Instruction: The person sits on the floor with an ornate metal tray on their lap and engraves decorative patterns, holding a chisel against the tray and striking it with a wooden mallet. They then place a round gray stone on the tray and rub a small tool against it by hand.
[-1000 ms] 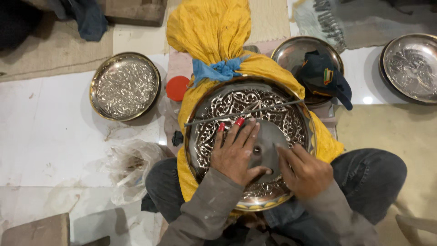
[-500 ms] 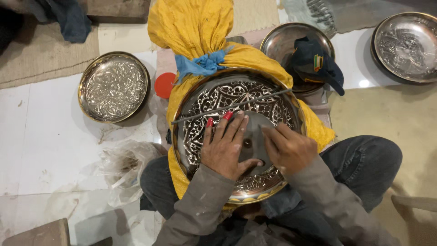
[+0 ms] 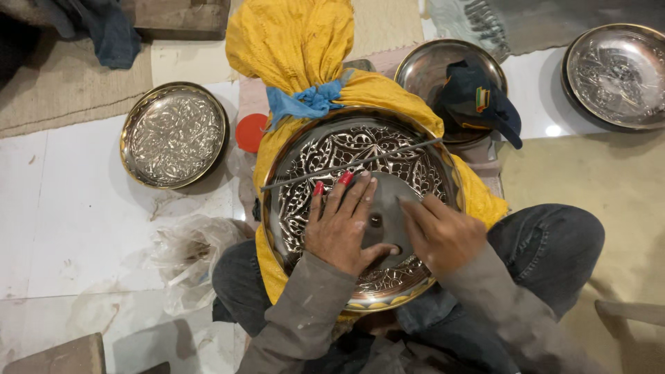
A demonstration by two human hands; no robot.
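A large round engraved metal plate rests on a yellow cloth bundle tied with a blue strip, propped on my lap. My left hand, with red-painted nails, lies flat on the plate's smooth centre, fingers spread. My right hand presses on the plate just to the right of it, fingers curled down onto the metal. A thin metal rod lies loose across the plate above my fingertips.
An engraved plate lies on the white floor at left, another at far right. A third plate behind the bundle holds a dark cap. A red lid and crumpled plastic bag lie at left.
The view has shifted slightly. My hands stay on the plate's centre; the right hand has slid a little to the right, away from the left one.
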